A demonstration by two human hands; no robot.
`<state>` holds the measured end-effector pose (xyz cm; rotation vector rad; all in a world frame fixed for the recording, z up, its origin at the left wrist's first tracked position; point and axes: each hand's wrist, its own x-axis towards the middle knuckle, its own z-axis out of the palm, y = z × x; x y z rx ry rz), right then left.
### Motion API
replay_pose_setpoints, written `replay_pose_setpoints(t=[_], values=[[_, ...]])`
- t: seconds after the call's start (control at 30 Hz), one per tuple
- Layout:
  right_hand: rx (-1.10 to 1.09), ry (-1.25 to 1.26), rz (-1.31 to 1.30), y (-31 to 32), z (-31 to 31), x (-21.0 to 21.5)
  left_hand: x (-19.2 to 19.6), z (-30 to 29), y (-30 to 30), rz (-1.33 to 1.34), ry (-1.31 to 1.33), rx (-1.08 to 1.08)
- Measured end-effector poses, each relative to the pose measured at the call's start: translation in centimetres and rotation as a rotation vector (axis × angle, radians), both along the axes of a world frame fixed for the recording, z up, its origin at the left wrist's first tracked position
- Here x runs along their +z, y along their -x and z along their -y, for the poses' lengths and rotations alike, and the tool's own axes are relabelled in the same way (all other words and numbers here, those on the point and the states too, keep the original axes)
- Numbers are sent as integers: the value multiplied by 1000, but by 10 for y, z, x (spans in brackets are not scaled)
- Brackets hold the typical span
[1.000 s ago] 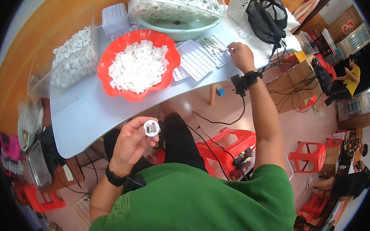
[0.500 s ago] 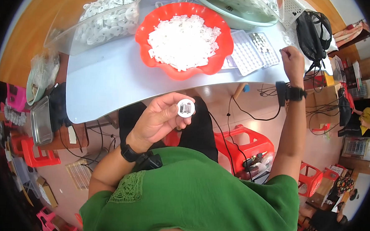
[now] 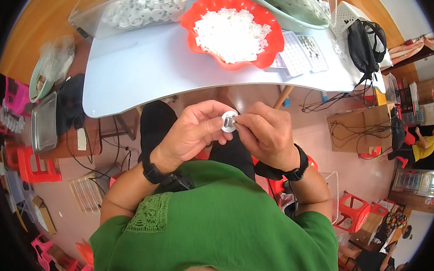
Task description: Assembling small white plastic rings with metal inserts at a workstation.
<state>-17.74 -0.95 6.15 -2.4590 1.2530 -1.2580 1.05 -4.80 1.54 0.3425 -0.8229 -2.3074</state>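
Note:
My left hand [image 3: 190,134] pinches a small round white plastic disc [image 3: 224,128] between thumb and fingers, in front of my lap. Dark and silvery metal pieces sit on the disc's face. My right hand [image 3: 272,136] has come up to the disc's right side, thumb and forefinger closed at its metal part. Whatever those fingertips hold is too small to make out. Beyond my hands, on the pale blue table [image 3: 131,77], stands a red scalloped bowl [image 3: 187,26] heaped with small white plastic pieces [image 3: 232,35].
Right of the bowl lie a white compartment tray [image 3: 295,56] and another tray with small metal parts [image 3: 313,50]. Behind are a clear bin [image 3: 92,26] of white discs and a pale green basin [image 3: 282,14]. A black bag [image 3: 364,42] hangs at right. Red stools [image 3: 353,211] stand around.
My right hand has moved from the trays at the table's right back to the disc. My left hand still holds the disc, now slightly further right. The view has shifted a little.

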Motion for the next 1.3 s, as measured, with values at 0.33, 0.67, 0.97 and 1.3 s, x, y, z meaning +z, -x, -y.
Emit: replay_pose_setpoints(t=[0.33, 0.67, 0.97, 1.3], values=[[-57, -24, -347, -22, -20, 18, 3, -22, -8, 145, 97, 74], [71, -971, 397, 6, -10, 12, 11, -22, -12, 236, 131, -41], [-606, -557, 274, 170, 52, -16, -5, -10, -17, 107, 53, 70], [-805, -309, -316, 272, 122, -38, -9, 5, -2, 210, 15, 89]])
